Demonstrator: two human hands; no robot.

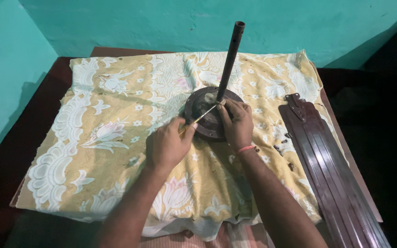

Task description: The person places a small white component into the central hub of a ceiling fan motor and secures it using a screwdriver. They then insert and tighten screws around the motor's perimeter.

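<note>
With the left hand (166, 144) clamped on a thin screwdriver (198, 120) angled into the round motor housing (204, 123) mid-cloth, and the right hand (236, 123) apparently pinching its tip, a slip could jab those fingers or tip the upright rod (230, 57).

Left hand (165, 146) holding screwdriver (198, 120), right hand (236, 123) on fan motor (198, 106)

Looks like a home room doing duty as a repair spot. Turquoise painted walls (116, 23) at 12 o'clock, dark wooden surface (37, 124) covered with a floral yellow household cloth (116, 115), stacked brown fan blades (327, 170) lying at 3 o'clock.
</note>
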